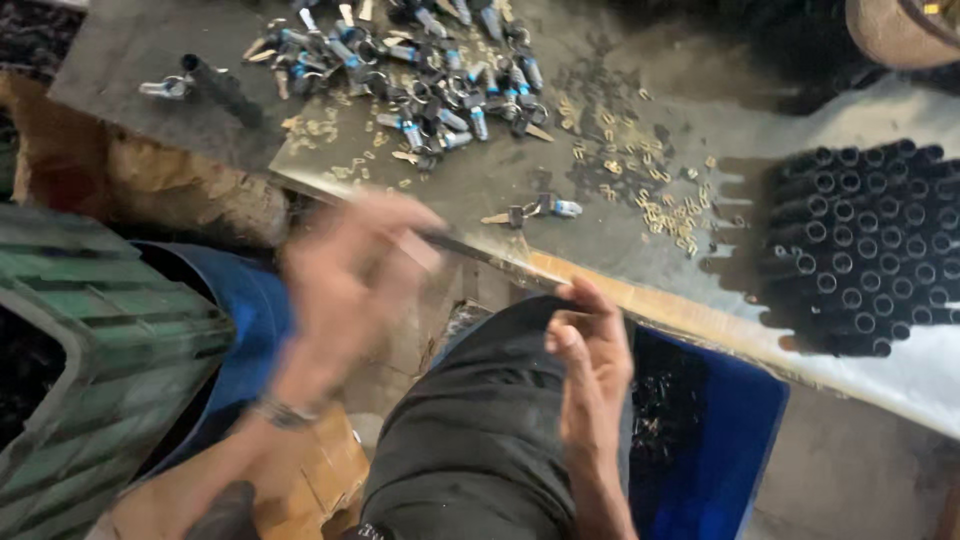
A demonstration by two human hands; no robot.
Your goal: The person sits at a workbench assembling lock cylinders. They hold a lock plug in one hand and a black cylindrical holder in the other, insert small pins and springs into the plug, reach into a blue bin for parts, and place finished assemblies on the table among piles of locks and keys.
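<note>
Down at the near edge of the metal worktable (480, 190), the right hand (590, 365) rested over a knee in dark trousers (470, 440), its fingers curled and the thumb and forefinger drawn together just below the table edge; whether anything sat between them could not be told. The left hand (345, 290) was blurred, raised in front of the table edge with fingers loosely bent, and a thin dark rod (470, 248) ran from its fingertips along the edge; the grip on it was too smeared to judge. A bracelet (283, 412) circled that wrist.

On the table, a heap of small keyed lock parts (430, 70) lay at the far side, with one loose key piece (535, 210) nearer the edge and small brass bits (650, 185) scattered to its right. A stack of black tubes (865, 250) lay at the table's right end, open ends showing. Below the table edge stood a blue bin (720, 440) on the right and a green crate (90, 330) on the left.
</note>
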